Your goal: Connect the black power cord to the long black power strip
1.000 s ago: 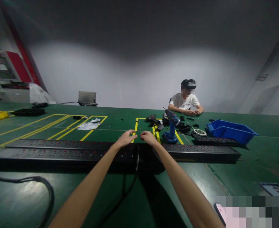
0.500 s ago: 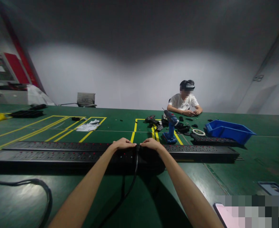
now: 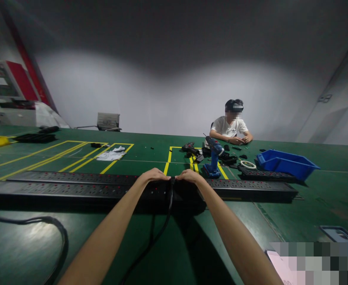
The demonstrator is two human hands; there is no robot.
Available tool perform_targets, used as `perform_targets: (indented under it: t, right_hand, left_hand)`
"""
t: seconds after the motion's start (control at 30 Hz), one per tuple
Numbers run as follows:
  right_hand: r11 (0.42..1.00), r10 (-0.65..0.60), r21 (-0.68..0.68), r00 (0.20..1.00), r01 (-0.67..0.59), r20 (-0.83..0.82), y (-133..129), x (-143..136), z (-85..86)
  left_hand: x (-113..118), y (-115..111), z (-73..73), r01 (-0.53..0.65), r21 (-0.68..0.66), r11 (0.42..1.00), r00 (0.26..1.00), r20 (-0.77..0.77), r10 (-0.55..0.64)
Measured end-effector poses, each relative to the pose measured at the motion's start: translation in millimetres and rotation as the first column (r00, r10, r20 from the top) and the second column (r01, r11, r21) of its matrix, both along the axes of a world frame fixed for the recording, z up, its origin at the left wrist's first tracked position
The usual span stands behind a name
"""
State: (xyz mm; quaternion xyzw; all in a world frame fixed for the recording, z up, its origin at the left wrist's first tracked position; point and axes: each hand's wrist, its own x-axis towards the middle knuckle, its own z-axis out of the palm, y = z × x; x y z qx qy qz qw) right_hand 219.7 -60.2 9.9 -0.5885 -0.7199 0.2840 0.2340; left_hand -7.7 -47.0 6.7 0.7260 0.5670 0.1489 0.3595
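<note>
Long black power strips (image 3: 73,190) with rows of sockets and small red marks lie side by side across the green table. At the near strip's right part, my left hand (image 3: 154,175) and my right hand (image 3: 189,175) meet from either side at a black cable's plug end (image 3: 173,180), thumbs and fingertips closed against it. The black cable (image 3: 165,225) hangs down from there over the strip's front and runs toward me. The undersides of both hands are hidden.
A blue cordless drill (image 3: 213,156) stands beyond the strips, beside dark tools and small parts. Farther right are a tape roll (image 3: 248,164) and a blue bin (image 3: 286,163). A person (image 3: 229,124) sits opposite. Another cable (image 3: 59,229) curves at front left.
The camera view has shifted and tilted slightly. Both hands stay at the plug end in nearly the same pose.
</note>
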Motion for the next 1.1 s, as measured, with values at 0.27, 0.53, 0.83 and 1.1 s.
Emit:
perform_targets:
  t: [0.27,0.53,0.83,1.1]
  right_hand:
    - [0.976,-0.082,0.204,0.996,0.074,0.028,-26,3,-17.2]
    - [0.950,-0.123,0.280,0.989,0.140,-0.079,-25,7,-22.5]
    - [0.944,-0.084,0.314,0.994,0.100,-0.064,-28,7,-23.7]
    - [0.940,-0.086,0.322,0.992,0.111,-0.089,-26,8,-25.5]
  left_hand:
    - [14,-44,6.1,-0.031,0.327,0.944,0.993,-0.098,0.067]
    - [34,-60,-10.2,0.062,0.553,0.831,0.981,-0.185,0.050]
    - [34,-63,-12.1,0.080,0.567,0.820,0.974,-0.221,0.058]
    - [35,-65,-10.2,0.064,0.547,0.834,0.972,-0.222,0.072]
